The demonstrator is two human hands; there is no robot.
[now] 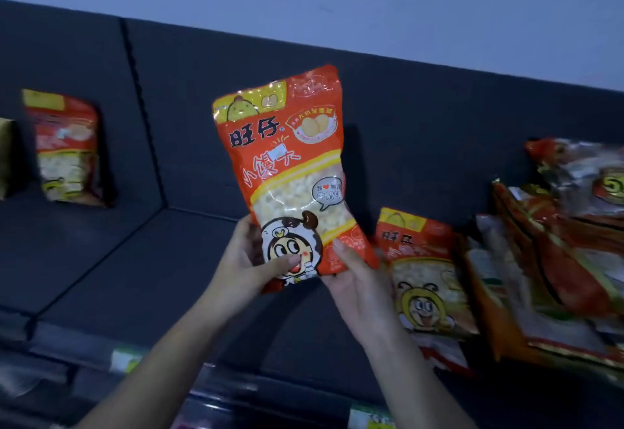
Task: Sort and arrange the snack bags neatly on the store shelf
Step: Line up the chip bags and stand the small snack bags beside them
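As left hand, right hand clasp bottom, snack bag near-upright.

the dark grey shelf in front of me runs across the whole frame. at the left a red snack bag stands upright against its back panel, with a yellowish pack just beside it at the frame edge. at the right a bee-faced bag lies tilted, just beside a blurred heap of red bags.
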